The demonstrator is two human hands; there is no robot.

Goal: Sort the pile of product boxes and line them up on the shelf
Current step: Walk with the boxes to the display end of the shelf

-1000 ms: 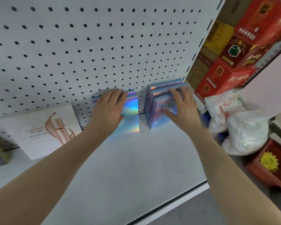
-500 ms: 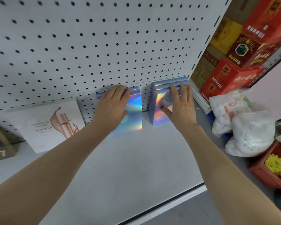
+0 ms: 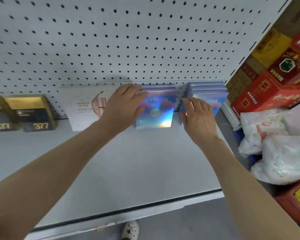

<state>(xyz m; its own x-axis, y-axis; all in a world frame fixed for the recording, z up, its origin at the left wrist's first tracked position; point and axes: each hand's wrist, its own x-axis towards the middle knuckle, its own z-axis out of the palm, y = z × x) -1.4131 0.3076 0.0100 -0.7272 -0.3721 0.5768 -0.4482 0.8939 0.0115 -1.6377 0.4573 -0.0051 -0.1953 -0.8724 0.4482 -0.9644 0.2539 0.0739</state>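
Observation:
Two rows of iridescent blue boxes stand against the pegboard at the back of the grey shelf (image 3: 125, 167). My left hand (image 3: 123, 108) lies with straight fingers on the left side of the left iridescent stack (image 3: 158, 108). My right hand (image 3: 197, 116) rests flat against the front of the right iridescent stack (image 3: 210, 94), its fingers spread. A narrow gap separates the two stacks. A white box with a rose-gold print (image 3: 87, 106) stands to the left, partly hidden behind my left hand.
Two dark boxes with gold "377" lettering (image 3: 35, 116) stand at the far left. Red and yellow cartons (image 3: 270, 87) are stacked to the right of the shelf upright. White plastic bags (image 3: 280, 153) lie below them. A shoe (image 3: 130, 230) shows under the shelf edge.
The view has swung left and down, bringing the dark 377 boxes into sight. Both hands have stayed on the iridescent stacks, with the right hand now lower on its stack's front.

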